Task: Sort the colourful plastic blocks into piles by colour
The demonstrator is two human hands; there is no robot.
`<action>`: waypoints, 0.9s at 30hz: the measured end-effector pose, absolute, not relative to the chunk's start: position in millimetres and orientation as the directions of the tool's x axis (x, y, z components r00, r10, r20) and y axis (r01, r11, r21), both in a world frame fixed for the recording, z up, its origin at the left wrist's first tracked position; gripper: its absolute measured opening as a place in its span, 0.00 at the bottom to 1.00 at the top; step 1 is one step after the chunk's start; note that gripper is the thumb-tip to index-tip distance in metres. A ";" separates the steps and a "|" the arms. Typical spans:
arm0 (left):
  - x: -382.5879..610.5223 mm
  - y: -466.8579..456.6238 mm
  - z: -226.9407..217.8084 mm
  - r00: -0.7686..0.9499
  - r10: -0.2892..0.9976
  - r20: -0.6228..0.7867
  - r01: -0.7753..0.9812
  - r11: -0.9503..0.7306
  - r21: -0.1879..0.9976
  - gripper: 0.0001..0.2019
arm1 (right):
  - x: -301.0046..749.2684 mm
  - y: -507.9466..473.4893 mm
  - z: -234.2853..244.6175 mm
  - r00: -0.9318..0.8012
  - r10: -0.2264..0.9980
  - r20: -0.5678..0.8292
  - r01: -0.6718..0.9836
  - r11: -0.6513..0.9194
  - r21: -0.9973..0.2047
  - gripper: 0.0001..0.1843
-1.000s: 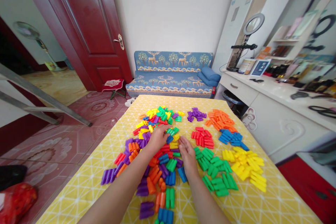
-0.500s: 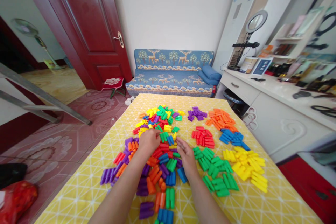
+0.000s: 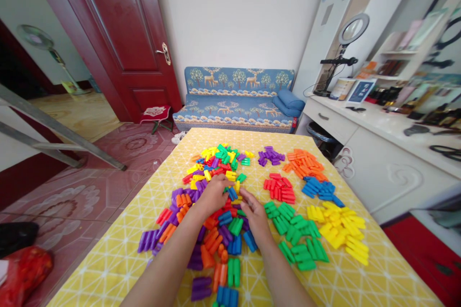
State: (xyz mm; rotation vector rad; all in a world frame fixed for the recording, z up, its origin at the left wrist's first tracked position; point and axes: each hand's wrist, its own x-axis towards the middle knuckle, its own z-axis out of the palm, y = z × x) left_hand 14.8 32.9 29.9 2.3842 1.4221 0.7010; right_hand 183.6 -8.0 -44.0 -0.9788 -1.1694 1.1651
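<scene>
A table with a yellow patterned cloth (image 3: 360, 283) carries a big mixed heap of coloured plastic blocks (image 3: 216, 172) in the middle. To its right lie sorted piles: purple (image 3: 270, 156), orange (image 3: 304, 163), red (image 3: 279, 188), blue (image 3: 319, 189), green (image 3: 295, 235) and yellow (image 3: 340, 228). My left hand (image 3: 213, 194) rests on the mixed heap, fingers curled over blocks near a blue one. My right hand (image 3: 255, 213) lies just right of it, fingers bent down onto the heap; what they hold is hidden.
A blue patterned sofa (image 3: 236, 100) stands beyond the table. A dark red door (image 3: 118, 33) is at the left, with a small stool (image 3: 155, 116) beside it. A white dresser (image 3: 378, 153) with a ring light (image 3: 353, 29) runs along the right. A metal ladder (image 3: 54, 139) leans at left.
My left hand pulled back from the green blocks, closed, then shifted slightly forward again over the heap. My right hand stayed nearly in place. Green blocks near the fingers shifted.
</scene>
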 end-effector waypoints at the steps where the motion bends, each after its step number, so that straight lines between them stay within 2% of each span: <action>1: 13.3 32.3 32.1 0.372 0.890 0.262 0.745 -0.455 0.488 0.22 | 183.5 -8.2 -43.1 0.011 0.988 0.157 -0.158 0.157 -0.975 0.23; 8: -3.1 21.5 40.4 0.285 0.943 0.173 0.777 -0.333 0.535 0.15 | 182.0 -8.1 -41.5 0.014 0.986 0.163 -0.189 0.163 -0.968 0.21; 14: -8.3 16.0 39.2 0.282 0.937 0.206 0.728 -0.349 0.590 0.12 | 181.3 -8.9 -42.3 0.000 0.985 0.175 -0.173 0.172 -0.970 0.19; 18: -8.2 13.6 41.9 0.283 0.946 0.157 0.779 -0.322 0.538 0.10 | 181.8 -8.9 -43.6 -0.004 0.986 0.164 -0.179 0.161 -0.971 0.18; 22: -7.8 10.1 47.9 0.303 0.940 0.158 0.814 -0.342 0.469 0.18 | 182.1 -8.9 -44.7 -0.008 0.987 0.160 -0.197 0.156 -0.968 0.18; 24: -8.1 9.9 52.0 0.317 0.936 0.151 0.787 -0.349 0.509 0.22 | 182.0 -8.9 -44.7 -0.014 0.987 0.163 -0.211 0.156 -0.965 0.17; 27: -10.1 16.5 57.9 0.353 0.925 0.142 0.707 -0.363 0.607 0.21 | 182.0 -8.5 -44.8 -0.008 0.987 0.162 -0.210 0.157 -0.965 0.17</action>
